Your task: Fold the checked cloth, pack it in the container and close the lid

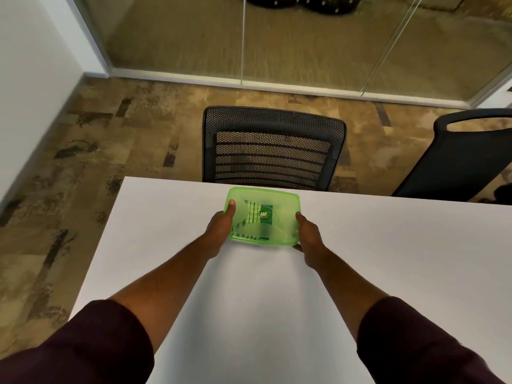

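Note:
A translucent green container point(282, 202) with its green lid on top rests near the far edge of the white table point(388, 259). The checked cloth point(249, 210) shows faintly through the lid as dark stripes inside. A green label sits at the lid's middle. My left hand point(221, 223) grips the container's left side, thumb pressed on the lid's left corner. My right hand point(307, 231) holds the right side, with its thumb against the lid's right edge and fingers under the near right corner.
A black mesh office chair point(273, 146) stands just beyond the table's far edge, behind the container. A second dark chair point(465, 153) is at the right. A glass partition and patterned carpet lie further back; a white wall is at the left.

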Demonstrator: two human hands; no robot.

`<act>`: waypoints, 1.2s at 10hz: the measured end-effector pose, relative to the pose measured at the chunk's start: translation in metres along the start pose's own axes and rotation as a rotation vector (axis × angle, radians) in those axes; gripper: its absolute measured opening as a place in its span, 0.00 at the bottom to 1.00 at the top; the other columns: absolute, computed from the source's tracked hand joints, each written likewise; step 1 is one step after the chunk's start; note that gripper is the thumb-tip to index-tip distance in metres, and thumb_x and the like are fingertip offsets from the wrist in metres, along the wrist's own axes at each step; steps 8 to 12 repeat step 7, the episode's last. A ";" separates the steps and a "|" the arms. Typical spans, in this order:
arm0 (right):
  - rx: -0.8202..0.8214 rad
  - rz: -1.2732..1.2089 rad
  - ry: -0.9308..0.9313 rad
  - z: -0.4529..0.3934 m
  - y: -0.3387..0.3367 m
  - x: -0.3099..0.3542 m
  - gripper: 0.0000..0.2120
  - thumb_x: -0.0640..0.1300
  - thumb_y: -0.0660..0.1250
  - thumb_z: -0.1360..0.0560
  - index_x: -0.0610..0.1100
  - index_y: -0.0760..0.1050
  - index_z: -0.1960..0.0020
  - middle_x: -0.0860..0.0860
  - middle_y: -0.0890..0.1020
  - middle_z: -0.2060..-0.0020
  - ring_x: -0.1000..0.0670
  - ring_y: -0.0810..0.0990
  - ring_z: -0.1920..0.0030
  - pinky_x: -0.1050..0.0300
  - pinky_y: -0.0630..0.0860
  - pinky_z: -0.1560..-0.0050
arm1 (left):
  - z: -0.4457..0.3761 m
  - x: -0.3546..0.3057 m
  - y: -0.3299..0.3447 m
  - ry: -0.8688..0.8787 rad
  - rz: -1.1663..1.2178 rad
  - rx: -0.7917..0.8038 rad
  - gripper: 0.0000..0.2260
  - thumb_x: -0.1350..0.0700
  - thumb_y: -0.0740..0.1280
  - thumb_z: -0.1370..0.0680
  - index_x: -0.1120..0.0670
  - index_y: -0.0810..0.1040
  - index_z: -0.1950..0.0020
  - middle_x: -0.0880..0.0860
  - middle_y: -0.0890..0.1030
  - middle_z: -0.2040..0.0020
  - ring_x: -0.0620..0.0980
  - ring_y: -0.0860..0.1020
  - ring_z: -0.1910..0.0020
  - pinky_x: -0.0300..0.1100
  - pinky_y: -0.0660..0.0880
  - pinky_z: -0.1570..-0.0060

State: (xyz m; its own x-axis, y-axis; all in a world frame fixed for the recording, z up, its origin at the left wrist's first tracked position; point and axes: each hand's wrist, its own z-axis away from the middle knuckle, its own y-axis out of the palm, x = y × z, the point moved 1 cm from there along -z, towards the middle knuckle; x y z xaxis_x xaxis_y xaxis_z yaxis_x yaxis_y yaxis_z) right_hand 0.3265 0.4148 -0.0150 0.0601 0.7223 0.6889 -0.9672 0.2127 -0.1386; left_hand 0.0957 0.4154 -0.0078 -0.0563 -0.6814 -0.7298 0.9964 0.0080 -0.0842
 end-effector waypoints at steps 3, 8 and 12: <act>-0.011 0.037 0.004 -0.014 -0.001 0.003 0.14 0.57 0.59 0.18 0.51 0.74 0.55 0.51 0.80 0.55 0.46 0.80 0.50 0.41 0.79 0.39 | -0.015 0.002 0.005 -0.034 0.026 0.024 0.33 0.33 0.52 0.19 0.57 0.76 0.29 0.59 0.81 0.35 0.59 0.78 0.35 0.58 0.71 0.29; -0.063 0.330 -0.083 0.003 -0.004 0.005 0.29 0.61 0.61 0.19 0.40 0.69 0.30 0.43 0.74 0.38 0.42 0.74 0.38 0.49 0.70 0.39 | 0.006 0.001 0.006 -0.018 -0.266 -0.092 0.38 0.33 0.57 0.20 0.60 0.61 0.21 0.60 0.69 0.24 0.60 0.69 0.27 0.52 0.67 0.30; -0.063 0.330 -0.083 0.003 -0.004 0.005 0.29 0.61 0.61 0.19 0.40 0.69 0.30 0.43 0.74 0.38 0.42 0.74 0.38 0.49 0.70 0.39 | 0.006 0.001 0.006 -0.018 -0.266 -0.092 0.38 0.33 0.57 0.20 0.60 0.61 0.21 0.60 0.69 0.24 0.60 0.69 0.27 0.52 0.67 0.30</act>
